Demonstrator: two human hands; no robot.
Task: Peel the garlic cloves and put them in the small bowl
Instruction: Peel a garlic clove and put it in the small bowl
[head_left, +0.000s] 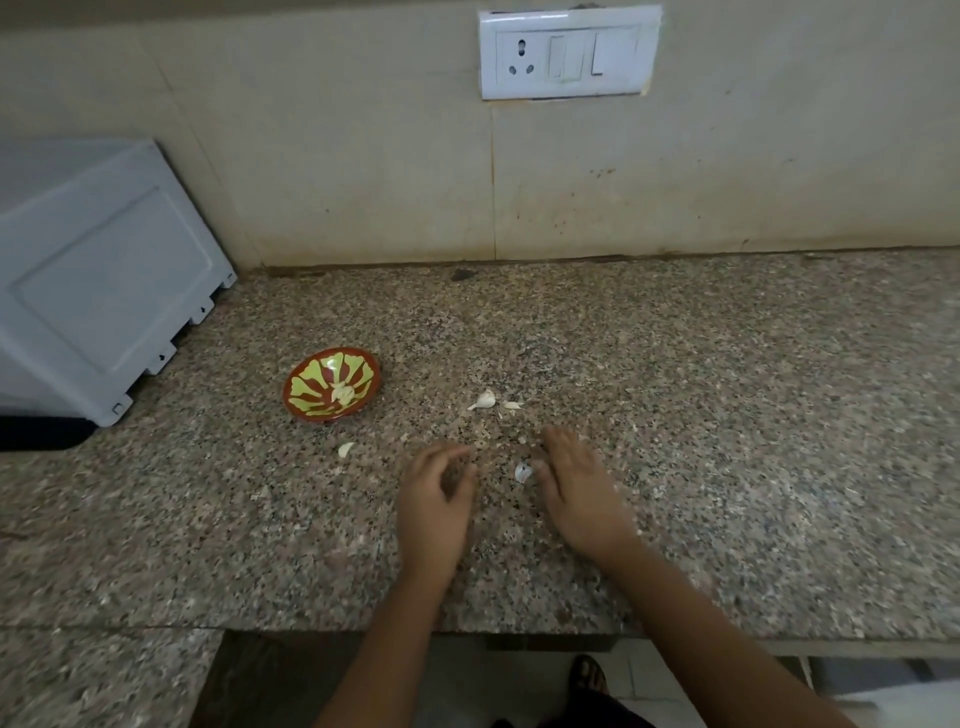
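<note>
Speckled granite tabletop (727, 415), glossy round red-and-yellow bowl (311, 387) left of centre holding peeled cloves (343, 393), unpeeled clove (484, 400) mid-tabletop, left hand (439, 493) loosely curled near the front edge, can't tell if it's holding anything, right hand (576, 488) flat with fingers straight, papery husk (522, 473) by its thumb, bare granite out to the right edge

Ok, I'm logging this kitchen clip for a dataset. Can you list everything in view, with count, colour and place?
small bowl: one, red-brown with yellow-green petals, on the counter left of centre
garlic in bowl: pale, count unclear, at its bottom
loose cloves: two, whitish, one right of the bowl, one in front of it
peel scraps: a few, white, between the hands and beyond them
appliance: one, grey, far left
switch plate: one, white, on the wall
counter: one, speckled granite
wall: beige tiles, behind the counter
left hand: fingers loosely curled, nothing seen in it
right hand: fingers straight, beside a peel scrap
</note>
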